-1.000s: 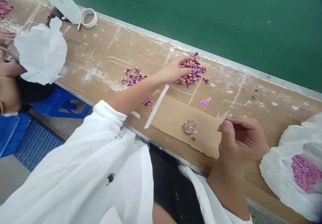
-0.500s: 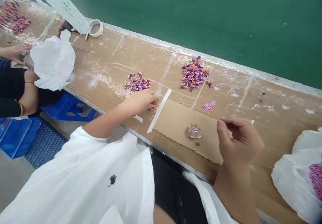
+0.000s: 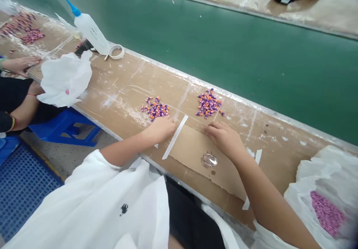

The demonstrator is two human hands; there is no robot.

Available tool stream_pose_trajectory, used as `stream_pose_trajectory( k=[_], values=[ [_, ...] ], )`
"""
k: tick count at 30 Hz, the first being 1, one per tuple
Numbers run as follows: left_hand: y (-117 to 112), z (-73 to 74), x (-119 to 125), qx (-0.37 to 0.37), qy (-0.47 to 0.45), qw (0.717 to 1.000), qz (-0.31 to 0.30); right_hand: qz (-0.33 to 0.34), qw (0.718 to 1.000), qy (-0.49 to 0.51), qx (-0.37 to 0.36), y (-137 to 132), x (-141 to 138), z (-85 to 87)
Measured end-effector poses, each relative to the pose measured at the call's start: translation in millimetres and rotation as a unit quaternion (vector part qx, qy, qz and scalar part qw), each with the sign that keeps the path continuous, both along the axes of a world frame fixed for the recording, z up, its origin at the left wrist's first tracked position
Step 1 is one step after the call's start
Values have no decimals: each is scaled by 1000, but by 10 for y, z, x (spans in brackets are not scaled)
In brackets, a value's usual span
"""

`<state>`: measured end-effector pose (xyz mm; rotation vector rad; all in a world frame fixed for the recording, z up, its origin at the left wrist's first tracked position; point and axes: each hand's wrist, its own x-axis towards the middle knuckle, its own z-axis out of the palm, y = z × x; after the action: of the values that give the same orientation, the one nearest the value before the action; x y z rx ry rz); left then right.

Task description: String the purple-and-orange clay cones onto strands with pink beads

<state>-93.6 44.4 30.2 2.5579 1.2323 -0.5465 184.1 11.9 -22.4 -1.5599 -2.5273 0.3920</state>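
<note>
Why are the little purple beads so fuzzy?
In the head view the beads are tiny, so they smear into coloured specks; the light there is soft and even; the dish glints a little; the bag blurs toward the picture's corner.

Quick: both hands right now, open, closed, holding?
Left hand: curled beside white strip; grip cannot be told.
Right hand: palm down on cardboard; grip cannot be told.

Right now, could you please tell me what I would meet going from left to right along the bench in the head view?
Crumpled white bag → tape roll → left pile of purple-orange pieces → long white strip → right pile of purple-orange pieces → short white strip → bag holding pink pieces.
</note>
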Motion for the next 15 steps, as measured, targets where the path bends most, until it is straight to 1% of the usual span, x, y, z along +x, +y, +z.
stream_pose_trajectory(
  k=[4, 8, 11, 13, 15],
  values=[
    [13, -55, -4, 11, -44, 999, 8, 38, 999, -8, 17, 101, -26, -81],
    [20, -75, 11, 26, -98, 995, 16, 80, 995, 0, 61, 123, -53, -166],
    [30, -78, 67, 41, -154, 987, 19, 105, 990, 9, 91, 146, -65, -333],
    [36, -60, 125, 45, -192, 980, 30, 93, 992, 30, 76, 180, -70, -463],
    [37, -20, 191, 35, -230, 972, 43, 85, 992, 64, 70, 225, -62, -545]
  ],
)
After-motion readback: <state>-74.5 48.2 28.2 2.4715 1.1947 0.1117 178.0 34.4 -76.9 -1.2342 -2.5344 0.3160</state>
